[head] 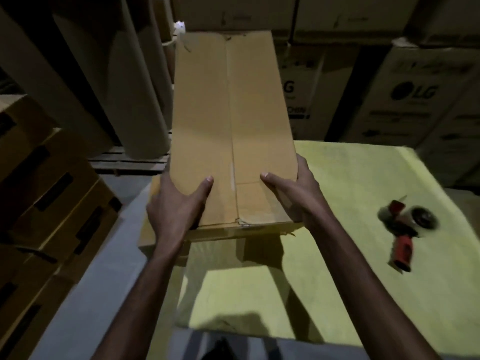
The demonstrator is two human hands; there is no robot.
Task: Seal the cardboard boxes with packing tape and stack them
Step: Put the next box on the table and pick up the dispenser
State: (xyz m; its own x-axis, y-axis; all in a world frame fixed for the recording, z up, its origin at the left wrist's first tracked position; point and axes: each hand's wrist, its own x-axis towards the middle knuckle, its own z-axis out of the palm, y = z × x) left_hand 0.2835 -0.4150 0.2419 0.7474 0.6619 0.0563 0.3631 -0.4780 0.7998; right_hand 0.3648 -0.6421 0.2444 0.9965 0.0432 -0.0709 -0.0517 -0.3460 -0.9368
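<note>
Left hand (176,209) wrapped round the near left corner of the box (228,113), right hand (296,196) round the near right corner, both clamped on it, thumbs laid flat on the top face and pointing in toward the seam, other fingers hidden down the sides. Straight ahead of the hands, then, long axis running directly away from the body, far end pointing at the cartons (405,100) at the back. Gripped evenly, neither hand nearer than the other. Placed over the left edge of the table (363,178), above a lower box (153,229) showing beside the left wrist; resting on that or held clear of it — cannot tell. Plain brown cardboard, long and narrow in this view, flaps down and meeting in a centre seam; glossy strip along that seam, probably tape, with small torn scraps at both ends and a slightly crushed near edge. Sealed already, most likely, and ready for stacking. Stack (52,190) of similar boxes low on the left, closer to the left hand — hence probably a swing leftward with the long axis kept level. Tape gun (405,229) lying on the table well to the right, apart from the box, closer to the right hand if wanted for another strip
</note>
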